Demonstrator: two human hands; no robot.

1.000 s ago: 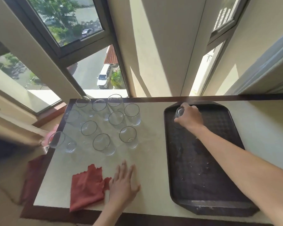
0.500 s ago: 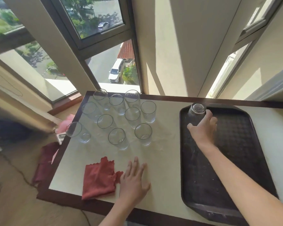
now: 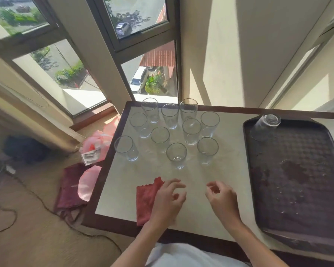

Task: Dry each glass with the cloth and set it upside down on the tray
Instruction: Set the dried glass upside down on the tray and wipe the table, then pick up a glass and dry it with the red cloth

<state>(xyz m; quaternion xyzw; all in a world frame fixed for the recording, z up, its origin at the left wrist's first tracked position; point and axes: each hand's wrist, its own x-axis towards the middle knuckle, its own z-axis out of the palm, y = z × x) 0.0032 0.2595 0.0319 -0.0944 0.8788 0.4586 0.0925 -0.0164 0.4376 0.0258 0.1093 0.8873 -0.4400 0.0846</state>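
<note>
The left hand [image 3: 167, 202] hangs over the cloth's [image 3: 146, 199] right edge, likely to lift it. The right hand [image 3: 222, 197] is beside it, empty. Both hands' fingers are loosely curled and apart. Ten upright glasses [image 3: 176, 156] wait beyond the fingertips. One inverted glass [image 3: 264, 129] stands in the tray's [image 3: 297, 189] far corner.

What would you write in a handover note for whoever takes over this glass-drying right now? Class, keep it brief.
Left hand: empty, fingers loosely curled, over the edge of the red cloth.
Right hand: empty, above the table.
Done: one glass upside down in the far left corner of the tray.
Left: ten upright glasses on the table, to dry and set on the tray.
</note>
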